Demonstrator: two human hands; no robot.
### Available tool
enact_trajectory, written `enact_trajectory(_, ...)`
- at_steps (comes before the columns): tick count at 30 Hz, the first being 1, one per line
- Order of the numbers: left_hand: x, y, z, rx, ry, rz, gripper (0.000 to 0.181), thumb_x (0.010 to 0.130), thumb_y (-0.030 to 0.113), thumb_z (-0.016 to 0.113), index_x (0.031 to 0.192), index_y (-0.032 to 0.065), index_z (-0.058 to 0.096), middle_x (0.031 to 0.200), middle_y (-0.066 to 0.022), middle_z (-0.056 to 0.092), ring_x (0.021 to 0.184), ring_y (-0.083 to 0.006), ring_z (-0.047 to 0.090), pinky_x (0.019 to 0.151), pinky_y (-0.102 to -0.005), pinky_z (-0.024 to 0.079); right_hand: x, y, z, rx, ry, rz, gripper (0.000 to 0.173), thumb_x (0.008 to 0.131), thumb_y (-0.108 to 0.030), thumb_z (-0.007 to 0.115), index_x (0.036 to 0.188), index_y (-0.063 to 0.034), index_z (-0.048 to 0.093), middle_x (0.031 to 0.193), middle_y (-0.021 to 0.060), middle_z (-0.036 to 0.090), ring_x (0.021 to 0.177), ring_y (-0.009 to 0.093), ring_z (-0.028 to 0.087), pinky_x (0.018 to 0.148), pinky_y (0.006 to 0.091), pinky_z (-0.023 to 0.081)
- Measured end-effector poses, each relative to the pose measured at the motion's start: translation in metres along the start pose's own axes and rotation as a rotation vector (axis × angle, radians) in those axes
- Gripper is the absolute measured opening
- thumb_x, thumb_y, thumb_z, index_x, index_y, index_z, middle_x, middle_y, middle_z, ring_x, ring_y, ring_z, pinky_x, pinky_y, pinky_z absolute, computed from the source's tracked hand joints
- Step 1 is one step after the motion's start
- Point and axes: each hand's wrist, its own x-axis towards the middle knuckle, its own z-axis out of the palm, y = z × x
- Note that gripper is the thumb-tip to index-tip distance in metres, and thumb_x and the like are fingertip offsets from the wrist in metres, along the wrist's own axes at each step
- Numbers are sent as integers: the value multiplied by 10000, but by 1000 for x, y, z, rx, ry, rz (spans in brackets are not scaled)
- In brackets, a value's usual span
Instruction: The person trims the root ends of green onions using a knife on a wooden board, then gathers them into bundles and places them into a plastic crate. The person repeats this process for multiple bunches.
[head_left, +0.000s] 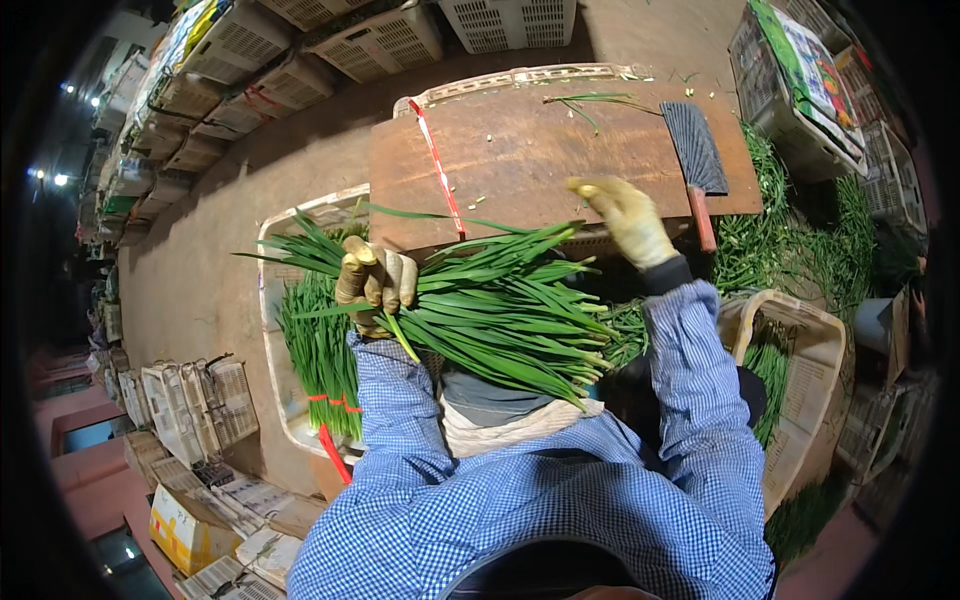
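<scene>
My left hand (375, 281), in a worn yellowish glove, is closed around a loose bunch of garlic chives (510, 307). The green leaves stick out to the left of my fist, and the pale cut ends fan out to the right above my lap. My right hand (626, 217), gloved and slightly blurred, is raised at the near edge of a wooden board (540, 157); its fingers are apart and nothing shows in them. A red and white tie strip (439, 172) lies across the board's left part. On its right end rests a cleaver (696, 150) with a reddish handle.
A white plastic crate (270, 360) on the left holds chive bundles (322, 360) tied with red bands. Another crate (810, 390) stands at my right. Loose chives (757, 225) cover the floor beyond the board's right end. Stacked crates (375, 45) line the far side.
</scene>
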Motion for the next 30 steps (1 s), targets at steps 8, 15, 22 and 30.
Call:
enact_trajectory(8,29,-9,26,13,-121,-28,279,1055,184,407,1133,-13,588,555,12,452,448,-124,463,508,-306,454,39,-18,73,58,-604,143,612,977,-548,463,1215,-11,638,1213,206,652,1143,338,596,989,372,432)
enact_trajectory(15,14,-13,30,139,656,38,234,992,223,563,1060,30,678,553,28,497,711,-197,644,1007,-541,485,-32,-17,51,355,-468,87,530,1001,-468,506,1263,-19,609,1194,152,670,1123,257,599,989,341,431)
enact_trajectory(22,25,-21,41,170,783,-46,206,973,201,583,1004,23,682,528,12,496,719,-216,677,771,-489,589,-47,-46,66,21,-279,117,478,961,-348,612,1283,5,592,1178,211,655,1141,302,604,989,355,447)
enact_trajectory(30,32,-17,76,370,934,-125,222,970,219,599,948,19,694,546,31,437,502,-130,503,563,-315,501,-75,-106,90,-289,209,-522,410,754,-236,804,1069,-18,658,980,151,661,919,334,630,814,405,508)
